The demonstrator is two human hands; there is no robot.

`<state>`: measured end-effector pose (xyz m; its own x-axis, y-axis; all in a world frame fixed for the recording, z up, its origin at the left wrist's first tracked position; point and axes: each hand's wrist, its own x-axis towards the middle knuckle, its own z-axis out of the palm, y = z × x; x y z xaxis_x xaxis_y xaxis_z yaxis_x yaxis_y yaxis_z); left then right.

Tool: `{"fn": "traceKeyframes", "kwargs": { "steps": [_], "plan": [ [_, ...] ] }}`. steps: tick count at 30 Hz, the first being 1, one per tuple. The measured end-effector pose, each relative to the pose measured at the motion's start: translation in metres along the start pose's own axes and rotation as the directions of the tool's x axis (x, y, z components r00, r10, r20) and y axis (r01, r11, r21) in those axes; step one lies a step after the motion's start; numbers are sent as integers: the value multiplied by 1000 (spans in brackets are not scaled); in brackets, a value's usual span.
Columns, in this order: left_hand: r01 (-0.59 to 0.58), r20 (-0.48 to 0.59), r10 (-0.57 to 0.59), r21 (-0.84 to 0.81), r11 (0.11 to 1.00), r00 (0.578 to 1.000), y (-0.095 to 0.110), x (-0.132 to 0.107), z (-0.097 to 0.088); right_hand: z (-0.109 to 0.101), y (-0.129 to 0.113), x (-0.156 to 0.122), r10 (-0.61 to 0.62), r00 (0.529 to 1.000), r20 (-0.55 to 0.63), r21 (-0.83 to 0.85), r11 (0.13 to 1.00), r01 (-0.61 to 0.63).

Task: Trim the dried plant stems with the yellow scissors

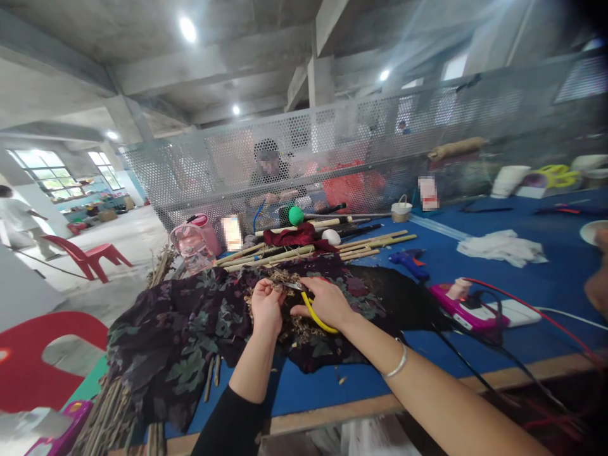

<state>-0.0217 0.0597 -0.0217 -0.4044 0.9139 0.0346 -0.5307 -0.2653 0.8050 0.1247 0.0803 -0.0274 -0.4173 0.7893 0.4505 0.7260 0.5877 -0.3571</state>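
Observation:
My left hand (pixel 266 310) is closed in a pinch on brown, crumpled dried plant stuff (pixel 284 278). My right hand (pixel 327 304) grips a pair of scissors (pixel 311 310) with yellow handles. Their metal blades point left, at the dried plant stuff beside my left fingertips. Whether the blades touch it I cannot tell. More of the brown plant bits lie under both hands on a dark cloth with a leaf pattern (pixel 190 329). This cloth is bunched over the blue table (pixel 304 386).
Behind the cloth lie bamboo sticks (pixel 380 244), a green ball (pixel 296 216) and dark red fabric (pixel 289 236). A blue glue gun (pixel 411 263), power strip (pixel 468 307) and white cloth (pixel 503 248) are to the right. A perforated metal screen (pixel 209 171) stands behind, a person beyond it.

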Motion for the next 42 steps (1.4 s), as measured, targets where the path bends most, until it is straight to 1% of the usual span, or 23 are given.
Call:
{"fn": "traceKeyframes", "kwargs": {
  "steps": [6,12,19,24,27,32,38,42],
  "plan": [
    [6,-25,-6,13,1000,1000,1,1,-1,0,0,-1,38,998,53,-29,999,-37],
    [14,-28,-13,37,999,1000,0,4,-4,2,2,-2,28,997,70,-13,1000,-27],
    [4,54,-8,78,997,999,4,-3,3,8,-3,-1,-19,1000,-7,40,999,20],
    [-15,43,11,111,994,999,0,-1,0,7,-1,0,25,999,39,44,999,-27],
    [-8,38,3,119,993,999,-3,2,-3,4,-1,-1,41,997,58,39,998,-44],
    [15,19,-18,132,991,1000,-3,2,-4,0,-2,-2,65,995,79,-7,998,-64],
    [10,-10,-9,163,987,1000,-5,5,-6,-1,-1,-3,71,994,82,-91,994,-63],
    [15,-2,-14,148,989,1000,-7,7,-7,0,1,-1,118,986,118,-100,989,-106]
  ]
}}
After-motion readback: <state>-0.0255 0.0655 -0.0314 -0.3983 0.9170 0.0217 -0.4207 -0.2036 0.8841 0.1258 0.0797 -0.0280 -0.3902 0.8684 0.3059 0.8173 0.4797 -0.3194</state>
